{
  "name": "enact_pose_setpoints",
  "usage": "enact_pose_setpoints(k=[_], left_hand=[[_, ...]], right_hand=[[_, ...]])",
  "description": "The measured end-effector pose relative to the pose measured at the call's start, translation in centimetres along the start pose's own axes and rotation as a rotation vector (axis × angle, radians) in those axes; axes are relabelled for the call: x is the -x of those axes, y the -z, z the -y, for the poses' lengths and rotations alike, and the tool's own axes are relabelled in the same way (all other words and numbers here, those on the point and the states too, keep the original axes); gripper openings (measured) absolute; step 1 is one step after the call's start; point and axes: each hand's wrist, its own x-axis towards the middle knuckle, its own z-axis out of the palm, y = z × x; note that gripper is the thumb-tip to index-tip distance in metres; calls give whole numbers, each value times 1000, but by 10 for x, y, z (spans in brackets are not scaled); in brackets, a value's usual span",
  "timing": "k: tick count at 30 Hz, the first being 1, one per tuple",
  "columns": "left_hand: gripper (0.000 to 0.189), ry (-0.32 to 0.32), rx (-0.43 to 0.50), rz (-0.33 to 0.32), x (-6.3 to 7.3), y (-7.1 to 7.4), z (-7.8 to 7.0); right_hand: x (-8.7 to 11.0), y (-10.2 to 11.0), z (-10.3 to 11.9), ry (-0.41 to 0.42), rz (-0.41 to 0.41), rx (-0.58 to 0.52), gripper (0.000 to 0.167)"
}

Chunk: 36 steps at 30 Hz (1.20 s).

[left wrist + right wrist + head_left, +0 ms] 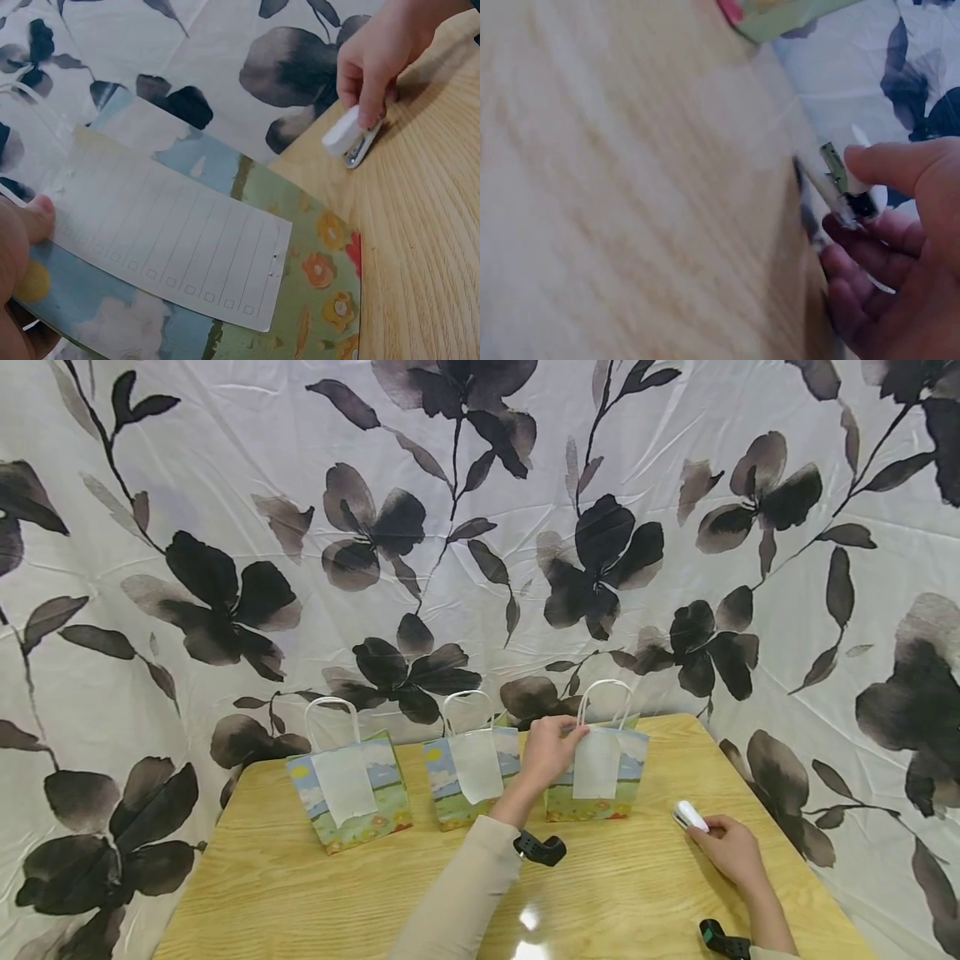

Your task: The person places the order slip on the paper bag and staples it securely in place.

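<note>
My left hand (550, 750) pinches the top edge of the rightmost paper bag (633, 770), which has a painted sky, meadow and flowers. Its thumb presses a white lined note sheet (176, 229) against the bag's front; the other fingers go behind the edge. Small marks like staples show near the sheet's lower end in the left wrist view. Over the table's right side, my right hand (729, 853) holds a small white stapler (690, 817) between thumb and fingers. In the right wrist view the stapler (861, 180) has its arms apart.
Two similar bags, a middle one (435, 793) and a left one (393, 793), stand in line on the wooden table (600, 885), each with a white sheet on its front and white handles. A floral cloth (495, 568) hangs behind the table.
</note>
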Motion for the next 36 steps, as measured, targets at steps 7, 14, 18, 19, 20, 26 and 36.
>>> enact_pose_setpoints(k=[7, 14, 18, 19, 20, 26, 36], left_hand=[[25, 16, 16, 5, 1, -1, 0], [24, 5, 5, 0, 1, -2, 2], [24, -6, 11, 0, 1, -2, 3], [23, -9, 14, -2, 1, -1, 4], [23, -9, 18, -3, 1, -1, 4], [24, 13, 20, -1, 1, 0, 2], [23, 12, 33, 9, 1, 0, 1]], right_hand=[[3, -4, 13, -40, 87, -514, 38], [8, -8, 22, 77, 120, -988, 33], [9, -7, 32, 174, 185, -1260, 15], [9, -7, 36, 193, 194, -1303, 13], [9, -6, 39, 201, 196, -1332, 12], [10, -3, 62, 60, 151, -1287, 14], [13, 0, 97, 86, 271, -1428, 10]])
